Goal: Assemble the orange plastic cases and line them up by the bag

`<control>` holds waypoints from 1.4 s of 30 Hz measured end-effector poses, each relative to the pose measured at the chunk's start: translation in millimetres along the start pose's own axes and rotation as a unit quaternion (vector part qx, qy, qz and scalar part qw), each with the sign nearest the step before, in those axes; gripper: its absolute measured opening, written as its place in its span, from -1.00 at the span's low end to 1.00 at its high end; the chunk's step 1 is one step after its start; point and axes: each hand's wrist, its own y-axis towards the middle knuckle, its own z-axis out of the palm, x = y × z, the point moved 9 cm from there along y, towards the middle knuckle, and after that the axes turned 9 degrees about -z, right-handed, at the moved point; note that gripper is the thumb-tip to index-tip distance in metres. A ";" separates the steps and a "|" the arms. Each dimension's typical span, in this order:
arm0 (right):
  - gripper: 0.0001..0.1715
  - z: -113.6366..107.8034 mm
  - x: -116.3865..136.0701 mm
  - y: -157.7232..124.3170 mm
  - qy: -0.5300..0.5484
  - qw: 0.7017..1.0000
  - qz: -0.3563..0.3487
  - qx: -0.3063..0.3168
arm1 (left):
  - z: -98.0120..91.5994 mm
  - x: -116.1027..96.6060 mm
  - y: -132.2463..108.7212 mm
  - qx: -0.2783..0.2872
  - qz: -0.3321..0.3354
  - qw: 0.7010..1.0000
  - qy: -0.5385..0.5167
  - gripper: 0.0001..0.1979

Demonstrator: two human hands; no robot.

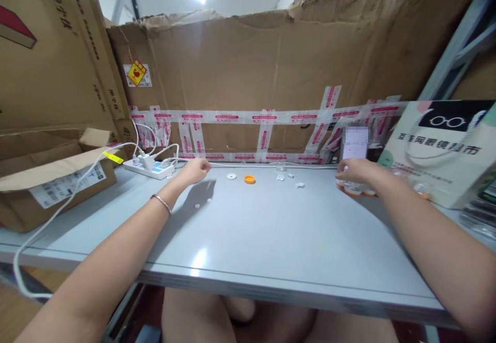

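Over the left part of the grey table (248,234), my left hand (197,171) is closed with its fingers curled together; what they hold, if anything, is hidden. Two small white discs (197,206) lie below it. To its right sit a white ring-shaped piece (231,176) and an orange round cap (249,179). Across the table, my right hand (353,170) bends its fingers over a group of clear containers with orange bases (353,193); its grip is partly hidden. Small clear-white pieces (299,185) lie between the hands, near a small clear cup (281,166).
A white power strip (149,169) with plugs and cables is at the back left, beside an open cardboard box (58,183). Behind the right hand stands a phone (355,143). A paper bag (437,152) is at the right. Tall taped cardboard (251,69) walls the back.
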 end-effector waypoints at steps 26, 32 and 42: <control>-0.69 -63.9 66.6 -44.8 0.108 0.958 -0.111 -0.240 | -2.4 67.5 15.1 0.059 -0.056 0.989 0.123 -0.80; -0.71 -58.2 97.6 -49.4 0.155 0.933 -0.207 -0.250 | 27.2 -79.3 -52.4 0.175 0.225 0.954 -0.096 -0.84; -0.71 -46.1 151.9 -68.1 0.218 0.894 -0.337 -0.200 | 41.5 -118.0 -72.0 0.135 0.301 0.911 -0.249 -0.73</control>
